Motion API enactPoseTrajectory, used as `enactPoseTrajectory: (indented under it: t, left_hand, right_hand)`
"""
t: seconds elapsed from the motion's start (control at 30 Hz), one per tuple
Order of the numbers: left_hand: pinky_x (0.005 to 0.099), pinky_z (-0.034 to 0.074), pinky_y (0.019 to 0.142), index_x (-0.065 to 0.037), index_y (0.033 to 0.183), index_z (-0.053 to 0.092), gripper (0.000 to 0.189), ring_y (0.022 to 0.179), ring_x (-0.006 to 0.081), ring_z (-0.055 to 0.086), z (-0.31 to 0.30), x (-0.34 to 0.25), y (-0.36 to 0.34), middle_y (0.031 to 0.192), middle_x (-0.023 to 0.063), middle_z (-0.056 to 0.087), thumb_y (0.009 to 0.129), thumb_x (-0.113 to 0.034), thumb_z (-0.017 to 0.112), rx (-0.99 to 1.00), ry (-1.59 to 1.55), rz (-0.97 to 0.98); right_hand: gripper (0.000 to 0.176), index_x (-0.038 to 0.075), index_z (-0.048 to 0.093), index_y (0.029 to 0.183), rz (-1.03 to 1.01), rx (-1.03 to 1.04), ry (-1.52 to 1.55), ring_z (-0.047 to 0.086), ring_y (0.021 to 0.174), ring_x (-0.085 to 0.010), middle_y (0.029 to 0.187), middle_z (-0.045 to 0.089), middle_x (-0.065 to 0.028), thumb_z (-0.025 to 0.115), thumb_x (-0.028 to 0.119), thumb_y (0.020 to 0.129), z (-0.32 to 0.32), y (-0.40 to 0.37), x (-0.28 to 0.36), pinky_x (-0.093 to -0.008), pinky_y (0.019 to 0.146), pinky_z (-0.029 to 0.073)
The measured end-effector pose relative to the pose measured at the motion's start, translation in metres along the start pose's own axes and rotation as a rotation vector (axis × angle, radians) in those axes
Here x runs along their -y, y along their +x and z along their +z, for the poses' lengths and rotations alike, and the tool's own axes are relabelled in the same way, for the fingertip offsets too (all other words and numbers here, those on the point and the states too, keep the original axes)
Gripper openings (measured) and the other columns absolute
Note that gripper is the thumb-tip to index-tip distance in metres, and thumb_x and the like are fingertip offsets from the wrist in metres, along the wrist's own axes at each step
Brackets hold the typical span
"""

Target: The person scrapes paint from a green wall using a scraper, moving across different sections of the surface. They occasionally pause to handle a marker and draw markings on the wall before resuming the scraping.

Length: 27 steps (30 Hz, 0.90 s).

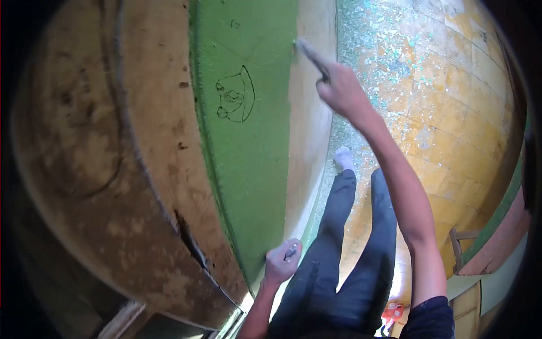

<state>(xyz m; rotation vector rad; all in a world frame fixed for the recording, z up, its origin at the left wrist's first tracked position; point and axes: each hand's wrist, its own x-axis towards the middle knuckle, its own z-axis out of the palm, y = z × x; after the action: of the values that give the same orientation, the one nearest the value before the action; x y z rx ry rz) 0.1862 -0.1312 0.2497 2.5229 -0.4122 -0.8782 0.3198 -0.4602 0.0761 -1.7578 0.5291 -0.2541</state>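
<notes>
My right hand (343, 90) is stretched out to the wall, its fingers closed on a slim greyish tool (313, 56) that looks like a scraper, though its exact kind is blurred. The tool's tip meets the edge between the green paint (254, 152) and a bare pale strip (310, 107) of wall. Lower down, my left hand (281, 263) is a fist close to the green paint's lower end. A small dark-and-metallic piece (291, 252) shows between its fingers; most of it is hidden.
Paint flakes (389, 68) litter the yellow tiled floor (446, 130) along the wall. My legs (333, 226) and one sock (342, 158) are beside it. A black line drawing (236, 96) marks the green paint. A wooden frame (464, 243) and a red item (392, 312) lie to the lower right.
</notes>
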Motion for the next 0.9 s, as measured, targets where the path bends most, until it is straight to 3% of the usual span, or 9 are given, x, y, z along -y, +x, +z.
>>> enactPoseTrajectory:
  t: [0.07,0.17,0.2,0.33,0.57,0.63,0.77,0.83,0.9]
  left_hand:
    - [0.0292,0.041,0.048,-0.004,0.092,0.067,0.004,0.047,0.0134,0.05,0.0,-0.006,-0.002,0.058,0.0059,0.053,0.089,-0.004,0.071,-0.053,-0.007,-0.071]
    - [0.0323,0.04,0.048,-0.004,0.09,0.065,0.006,0.046,0.0151,0.046,-0.002,-0.01,-0.012,0.057,0.0097,0.049,0.092,-0.008,0.068,-0.062,0.016,-0.034]
    - [0.0332,0.04,0.048,-0.003,0.089,0.065,0.006,0.046,0.0158,0.046,-0.001,-0.004,-0.019,0.057,0.0106,0.048,0.092,-0.008,0.068,-0.061,0.021,-0.002]
    - [0.0341,0.037,0.05,0.0,0.089,0.065,0.016,0.05,0.0132,0.04,0.001,0.02,-0.051,0.057,0.0095,0.043,0.094,-0.015,0.066,-0.035,-0.001,-0.083]
    - [0.0468,0.05,0.074,0.004,0.097,0.065,0.032,0.083,0.0394,0.068,0.035,0.096,-0.117,0.085,0.0255,0.067,0.095,-0.028,0.059,-0.182,-0.06,-0.255]
    - [0.0496,0.05,0.077,0.004,0.101,0.066,0.036,0.086,0.0422,0.067,0.056,0.125,-0.131,0.087,0.0265,0.067,0.095,-0.03,0.057,-0.151,-0.035,-0.321]
    - [0.0517,0.05,0.084,0.003,0.109,0.067,0.041,0.096,0.0455,0.066,0.071,0.125,-0.13,0.096,0.0281,0.068,0.095,-0.033,0.055,-0.096,-0.021,-0.318]
    - [0.0511,0.051,0.089,0.002,0.115,0.068,0.044,0.103,0.046,0.065,0.08,0.129,-0.112,0.104,0.0286,0.068,0.095,-0.035,0.054,-0.101,0.0,-0.274]
    - [0.0496,0.051,0.09,0.0,0.12,0.068,0.046,0.104,0.0443,0.065,0.076,0.117,-0.085,0.106,0.0276,0.069,0.096,-0.037,0.054,-0.066,-0.052,-0.248]
  right_hand:
    - [0.083,0.022,0.042,0.153,0.064,0.02,-0.023,0.064,0.097,-0.0482,0.122,0.063,-0.0282,0.051,-0.003,0.074,-0.01,0.023,-0.021,-0.0532,0.089,0.051]
    - [0.083,0.022,0.043,0.152,0.151,0.008,-0.107,0.063,0.106,-0.0469,0.12,0.064,-0.0295,0.052,-0.001,0.073,-0.005,-0.014,-0.11,-0.0503,0.091,0.051]
    - [0.081,0.015,0.04,0.154,0.243,0.016,-0.093,0.054,0.128,-0.0432,0.14,0.054,-0.0284,0.046,-0.002,0.075,-0.016,-0.052,-0.125,-0.0434,0.108,0.043]
    - [0.072,0.02,0.04,0.154,0.817,0.129,-0.164,0.062,0.113,-0.0432,0.119,0.064,-0.0306,0.056,0.009,0.084,-0.088,-0.281,-0.16,-0.0473,0.096,0.05]
    - [0.059,0.006,0.064,0.13,1.497,0.156,-0.462,0.071,0.099,-0.0365,0.101,0.071,-0.0255,0.064,0.007,0.071,-0.259,-0.768,-0.14,-0.0454,0.08,0.057]
    - [0.044,0.005,0.069,0.119,1.575,0.492,-0.688,0.072,0.093,-0.0325,0.095,0.072,-0.0237,0.063,0.01,0.075,-0.306,-0.842,-0.144,-0.0428,0.072,0.057]
    - [0.032,0.001,0.069,0.107,1.657,-0.482,-0.096,0.072,0.08,-0.0248,0.081,0.071,-0.0179,0.06,0.014,0.08,-0.33,-0.881,-0.155,-0.0391,0.06,0.053]
    - [0.03,-0.001,0.066,0.105,1.428,-0.524,-0.192,0.066,0.069,-0.0204,0.075,0.066,-0.0135,0.056,0.011,0.08,-0.333,-0.76,-0.074,-0.0387,0.056,0.048]
    - [0.063,0.001,0.057,0.14,1.272,-0.287,-0.125,0.057,0.058,-0.0182,0.072,0.059,-0.0098,0.055,0.007,0.077,-0.328,-0.728,-0.177,-0.0389,0.053,0.046]
